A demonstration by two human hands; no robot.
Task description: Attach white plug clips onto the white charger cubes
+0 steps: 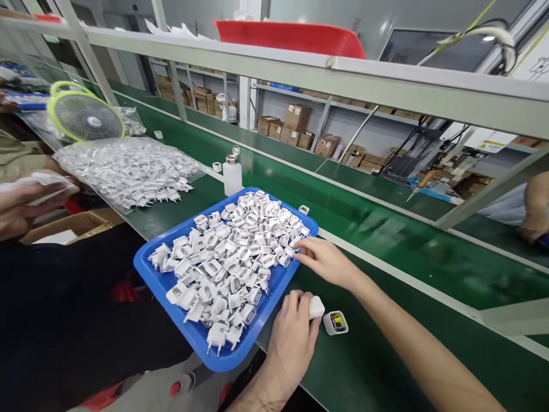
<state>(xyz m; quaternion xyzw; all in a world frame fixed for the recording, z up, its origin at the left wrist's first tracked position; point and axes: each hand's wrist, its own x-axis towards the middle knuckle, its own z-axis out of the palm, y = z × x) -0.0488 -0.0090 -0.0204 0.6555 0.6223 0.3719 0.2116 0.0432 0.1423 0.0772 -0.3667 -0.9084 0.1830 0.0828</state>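
Note:
My left hand is closed around a white charger housing at the table's near edge. Beside it, a second white charger housing lies with its open end up, showing a yellow and dark component inside. My right hand is at the right rim of a blue tray, thumb and forefinger pinching a small white plug piece at the edge of the pile. That tray holds a heap of white two-pin plug pieces, some with metal pins showing.
A clear bag of white plug pieces and a green fan are at the left. Behind the tray stands a white dispenser bottle, near a green conveyor belt. A shelf rail crosses above. Another person's hands are at far left.

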